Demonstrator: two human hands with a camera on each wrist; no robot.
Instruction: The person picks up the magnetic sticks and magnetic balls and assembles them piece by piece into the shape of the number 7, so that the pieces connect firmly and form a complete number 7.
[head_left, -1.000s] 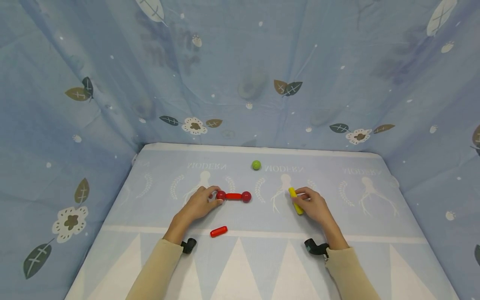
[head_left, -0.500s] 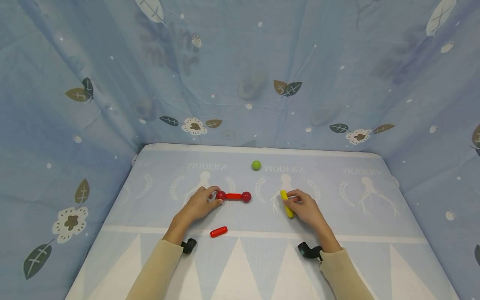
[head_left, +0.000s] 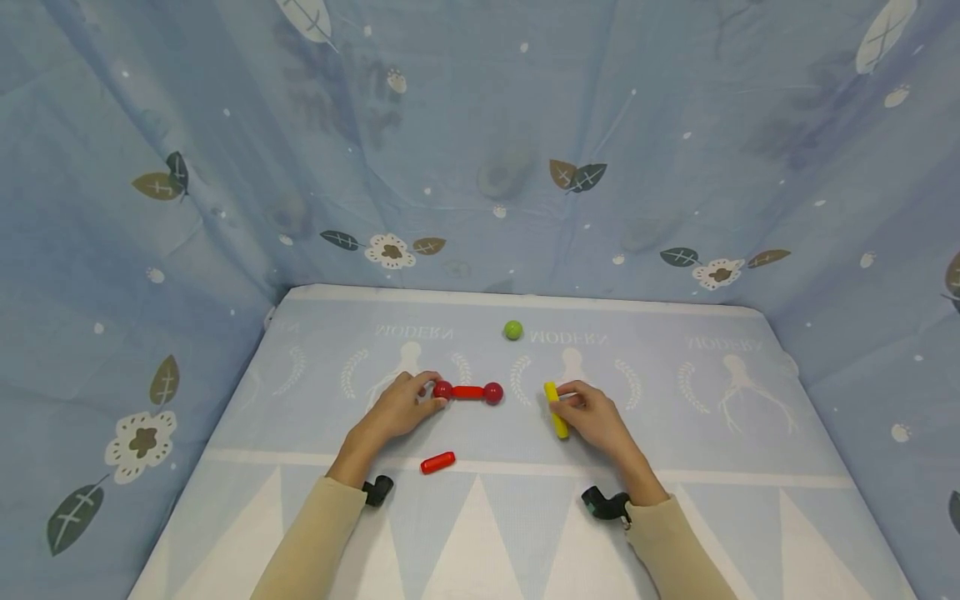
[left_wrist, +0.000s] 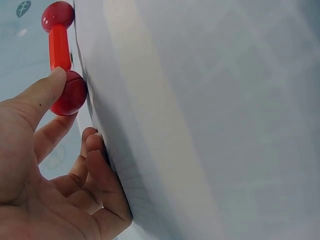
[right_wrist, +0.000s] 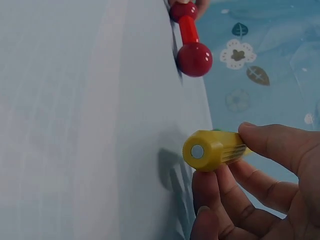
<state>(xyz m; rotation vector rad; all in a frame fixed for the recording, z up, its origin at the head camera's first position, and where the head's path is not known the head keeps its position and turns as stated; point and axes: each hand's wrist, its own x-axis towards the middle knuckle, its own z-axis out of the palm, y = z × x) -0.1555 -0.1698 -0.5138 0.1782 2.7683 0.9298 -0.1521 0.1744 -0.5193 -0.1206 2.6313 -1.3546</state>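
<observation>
My left hand (head_left: 401, 407) pinches the near red ball (left_wrist: 71, 95) of a dumbbell-shaped piece lying on the table. That piece is an orange-red rod (head_left: 468, 392) with a dark red ball at each end; its far ball (head_left: 492, 393) faces my right hand. To the right, my right hand (head_left: 596, 421) holds a yellow rod (head_left: 557, 411) between thumb and fingers. A round silver disc, seemingly a magnet, shows in the rod's end (right_wrist: 197, 151) in the right wrist view. A gap separates the yellow rod from the far red ball.
A loose red rod (head_left: 437, 462) lies nearer me, to the right of my left wrist. Farther back sits a green ball (head_left: 513, 330). Blue patterned curtains (head_left: 495, 150) enclose the table (head_left: 675, 400) at the back and sides.
My right hand has moved left with the yellow rod, closer to the red-balled piece. My left hand and the other pieces have stayed in place.
</observation>
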